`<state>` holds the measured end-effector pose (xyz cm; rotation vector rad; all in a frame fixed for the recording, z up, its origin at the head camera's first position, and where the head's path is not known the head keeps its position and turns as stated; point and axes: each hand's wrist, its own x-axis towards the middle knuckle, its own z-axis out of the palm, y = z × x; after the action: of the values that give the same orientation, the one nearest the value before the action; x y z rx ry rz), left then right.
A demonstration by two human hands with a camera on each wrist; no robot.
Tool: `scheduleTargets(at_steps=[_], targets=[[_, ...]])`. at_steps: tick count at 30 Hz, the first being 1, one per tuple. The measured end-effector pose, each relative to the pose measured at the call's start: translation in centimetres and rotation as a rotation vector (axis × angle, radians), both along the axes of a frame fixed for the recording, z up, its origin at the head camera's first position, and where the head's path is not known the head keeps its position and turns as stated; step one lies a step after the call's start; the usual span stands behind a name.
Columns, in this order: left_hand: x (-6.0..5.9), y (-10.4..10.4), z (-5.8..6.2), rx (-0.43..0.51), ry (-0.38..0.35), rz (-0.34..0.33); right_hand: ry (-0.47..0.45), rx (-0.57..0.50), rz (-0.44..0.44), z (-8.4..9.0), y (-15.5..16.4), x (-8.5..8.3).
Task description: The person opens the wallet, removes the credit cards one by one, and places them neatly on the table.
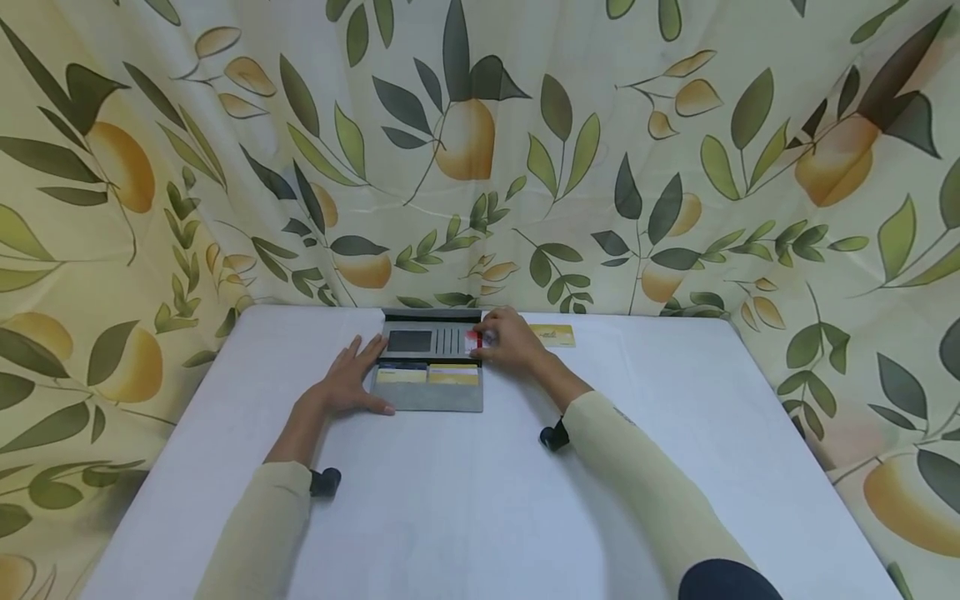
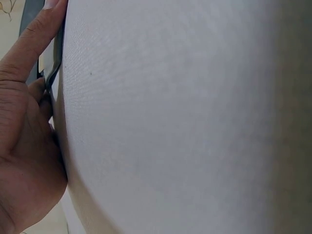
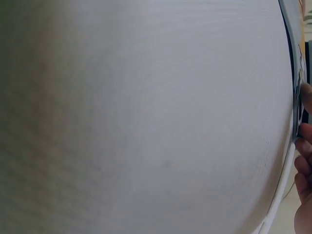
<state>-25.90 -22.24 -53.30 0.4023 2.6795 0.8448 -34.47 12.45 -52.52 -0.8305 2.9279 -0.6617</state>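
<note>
The right hand [image 1: 512,342] pinches a red card [image 1: 475,340] at the open grey wallet [image 1: 431,371]; the left hand [image 1: 351,379], fingers flat, steadies it. The card may jam if tilted.

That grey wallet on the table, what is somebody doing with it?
A person has a grey wallet lying open on the white table. The left hand rests flat at its left edge, steadying it. The right hand pinches a red card at the wallet's upper right slots. Two yellow cards sit in the lower pockets, and another yellow card lies on the table beside the right hand.
</note>
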Motion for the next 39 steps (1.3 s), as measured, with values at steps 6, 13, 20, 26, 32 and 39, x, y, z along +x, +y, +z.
scheduleTargets(at_steps=[6, 13, 20, 26, 32, 39], targets=[[-0.34, -0.22, -0.42, -0.004, -0.002, -0.004, 0.009, -0.016, 0.021, -0.13, 0.02, -0.49], [-0.19, -0.18, -0.06, -0.007, -0.011, 0.003, 0.049, -0.038, 0.046, 0.22, 0.42, -0.39], [0.05, -0.29, 0.30, 0.001, -0.001, 0.004, 0.070, -0.038, 0.059, 0.34, 0.70, -0.40], [-0.07, -0.31, 0.01, 0.003, 0.001, -0.007, 0.036, -0.021, 0.076, -0.03, 0.45, -0.68], [-0.17, -0.13, -0.23, 0.005, 0.009, -0.017, 0.008, 0.008, 0.068, 0.32, 0.11, -0.59], [-0.20, -0.03, -0.18, -0.007, 0.008, -0.013, 0.068, 0.003, 0.100, 0.62, 0.17, -0.55]])
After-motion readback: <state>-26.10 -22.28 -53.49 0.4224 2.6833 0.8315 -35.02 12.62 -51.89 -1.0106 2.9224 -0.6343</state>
